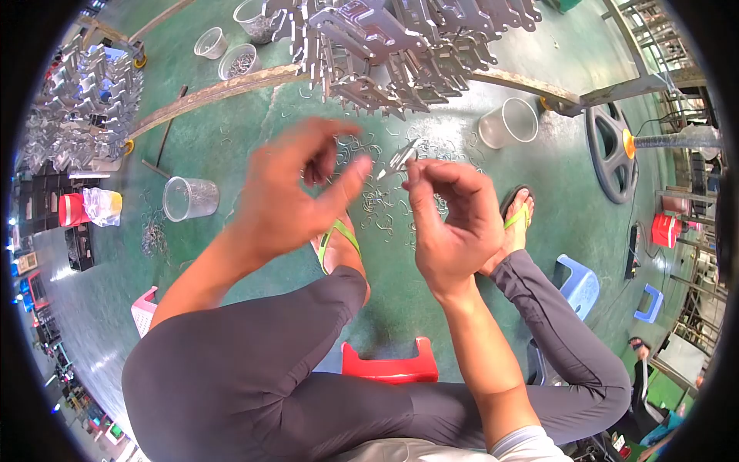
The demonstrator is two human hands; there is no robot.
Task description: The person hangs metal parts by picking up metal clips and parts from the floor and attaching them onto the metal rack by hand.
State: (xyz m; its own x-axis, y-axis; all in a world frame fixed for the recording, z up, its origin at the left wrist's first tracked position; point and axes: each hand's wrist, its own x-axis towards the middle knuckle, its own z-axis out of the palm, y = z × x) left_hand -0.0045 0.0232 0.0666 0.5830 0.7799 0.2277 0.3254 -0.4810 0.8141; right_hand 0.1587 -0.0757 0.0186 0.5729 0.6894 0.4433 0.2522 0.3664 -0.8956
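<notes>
In the head view my left hand (pixel 296 185) is raised at centre left, blurred by motion, its thumb and fingers apart with nothing seen between them. To its right, my right hand (pixel 458 215) pinches a small metal piece (pixel 400 158) between thumb and index finger; the piece points up and left toward my left hand, without touching it. Behind both hands, many small curved metal hooks (pixel 377 202) lie scattered on the green floor (pixel 392 296). Above them hangs a dense cluster of flat grey metal parts (pixel 377 38).
A wooden bar (pixel 208 95) runs across behind the hands. Clear plastic tubs (pixel 508 123), (pixel 190 199) stand on the floor at both sides. More metal parts (pixel 85 108) hang at left. A black wheel (pixel 612 152) is at right, a red stool (pixel 389 366) below.
</notes>
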